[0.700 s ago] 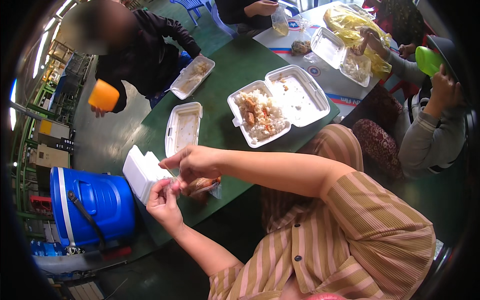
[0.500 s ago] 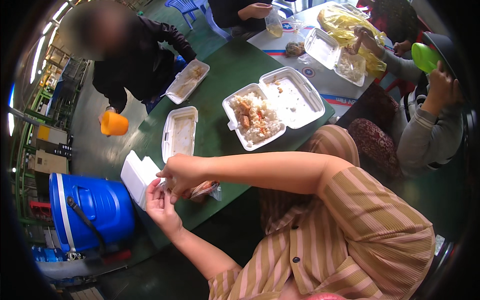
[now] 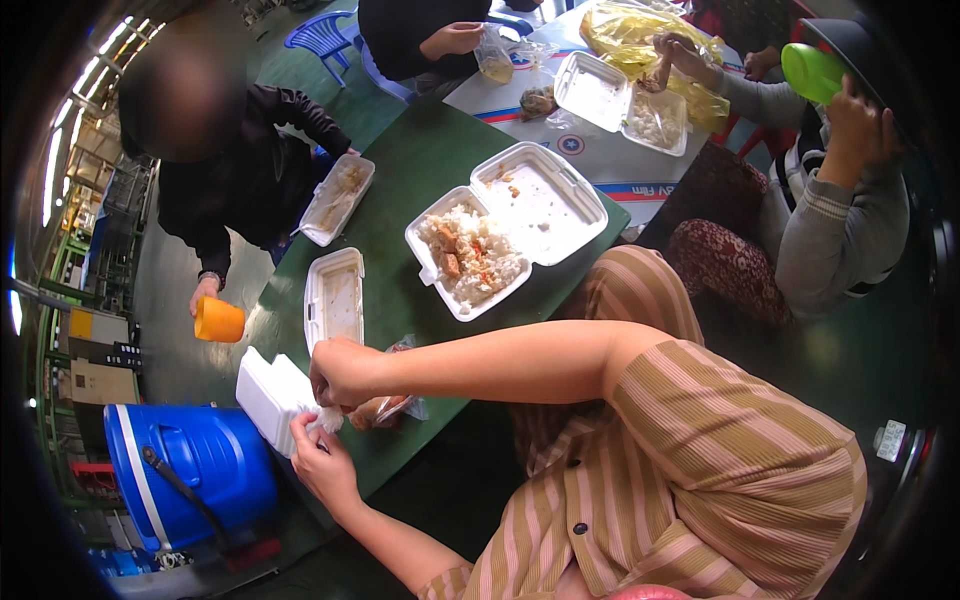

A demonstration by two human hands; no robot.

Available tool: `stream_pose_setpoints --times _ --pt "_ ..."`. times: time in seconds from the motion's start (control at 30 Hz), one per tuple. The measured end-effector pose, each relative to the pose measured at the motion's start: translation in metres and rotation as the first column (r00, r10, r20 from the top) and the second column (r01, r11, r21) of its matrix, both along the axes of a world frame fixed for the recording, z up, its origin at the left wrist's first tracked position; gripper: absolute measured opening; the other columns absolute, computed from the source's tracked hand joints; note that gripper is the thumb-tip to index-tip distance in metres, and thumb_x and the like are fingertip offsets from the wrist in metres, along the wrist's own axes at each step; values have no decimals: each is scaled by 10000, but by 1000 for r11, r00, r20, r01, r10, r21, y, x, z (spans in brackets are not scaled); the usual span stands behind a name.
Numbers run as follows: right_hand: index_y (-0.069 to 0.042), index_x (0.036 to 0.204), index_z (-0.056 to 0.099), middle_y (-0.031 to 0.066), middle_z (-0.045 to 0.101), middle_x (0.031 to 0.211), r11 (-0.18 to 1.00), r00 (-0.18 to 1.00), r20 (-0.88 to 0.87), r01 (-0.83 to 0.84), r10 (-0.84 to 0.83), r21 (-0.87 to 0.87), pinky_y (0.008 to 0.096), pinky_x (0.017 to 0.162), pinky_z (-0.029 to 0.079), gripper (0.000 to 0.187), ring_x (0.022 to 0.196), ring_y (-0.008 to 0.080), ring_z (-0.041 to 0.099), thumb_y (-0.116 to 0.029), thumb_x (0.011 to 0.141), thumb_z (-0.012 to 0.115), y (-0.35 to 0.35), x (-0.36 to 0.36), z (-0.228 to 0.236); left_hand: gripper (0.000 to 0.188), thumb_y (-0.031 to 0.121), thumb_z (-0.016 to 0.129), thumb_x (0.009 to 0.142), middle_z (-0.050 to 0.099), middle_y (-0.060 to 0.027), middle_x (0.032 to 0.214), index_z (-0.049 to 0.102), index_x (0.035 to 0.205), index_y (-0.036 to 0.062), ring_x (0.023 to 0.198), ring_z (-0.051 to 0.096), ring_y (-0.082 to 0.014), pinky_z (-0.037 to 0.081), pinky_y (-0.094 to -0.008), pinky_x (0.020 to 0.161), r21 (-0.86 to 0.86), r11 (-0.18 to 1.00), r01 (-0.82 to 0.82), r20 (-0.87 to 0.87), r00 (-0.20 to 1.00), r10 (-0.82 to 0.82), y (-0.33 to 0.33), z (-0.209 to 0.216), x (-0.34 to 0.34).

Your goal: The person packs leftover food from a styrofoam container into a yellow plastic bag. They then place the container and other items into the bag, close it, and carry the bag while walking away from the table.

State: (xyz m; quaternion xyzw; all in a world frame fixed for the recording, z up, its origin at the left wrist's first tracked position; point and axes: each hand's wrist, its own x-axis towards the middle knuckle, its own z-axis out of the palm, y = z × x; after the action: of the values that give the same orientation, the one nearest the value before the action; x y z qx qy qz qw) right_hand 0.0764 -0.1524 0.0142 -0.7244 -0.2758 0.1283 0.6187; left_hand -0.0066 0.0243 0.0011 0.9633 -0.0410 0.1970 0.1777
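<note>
Matt white foam box (image 3: 272, 396), glossy plastic bag (image 3: 392, 408)

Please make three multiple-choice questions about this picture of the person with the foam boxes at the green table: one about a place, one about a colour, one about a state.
1. Where is the blue cooler?
A. On the green table
B. Below the table's near-left corner
C. Beside the open box of rice

2. What colour is the cup that a seated co-worker in black holds?
A. Orange
B. White
C. Blue

3. In what state is the foam box with rice?
A. Shut
B. Upside down
C. Open, lid laid flat

Answers:
1. B, the cooler stands low beside the green table, under its corner.
2. A, the cup is plainly orange.
3. C, the rice shows and the lid lies back.

Both hands, left hand and right hand, meet at a small white foam box near a clear food bag.
</note>
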Motion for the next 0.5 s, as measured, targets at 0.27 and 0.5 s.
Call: stream_pose_setpoints --times 0.27,0.5 --pt "67 832 611 141 629 683 996 986 -152 71 -63 52 302 532 529 138 601 197 657 -23 731 634 6 7 -10 781 167 766 713 543 -257 1169 282 1319 71 1059 556 -278 458 -352 887 -963 242 114 66 978 -200 -26 4 27" --pt "36 977 578 155 598 793 868 599 -693 -6 401 496 373 669 516 372 753 262 626 -313 852 545 5 17 -20 732 40 737 731 636 -238 984 316 1330 70 928 622 -213 484 -265 784 -670 735 103 -79 975 -209 -29 28 30"
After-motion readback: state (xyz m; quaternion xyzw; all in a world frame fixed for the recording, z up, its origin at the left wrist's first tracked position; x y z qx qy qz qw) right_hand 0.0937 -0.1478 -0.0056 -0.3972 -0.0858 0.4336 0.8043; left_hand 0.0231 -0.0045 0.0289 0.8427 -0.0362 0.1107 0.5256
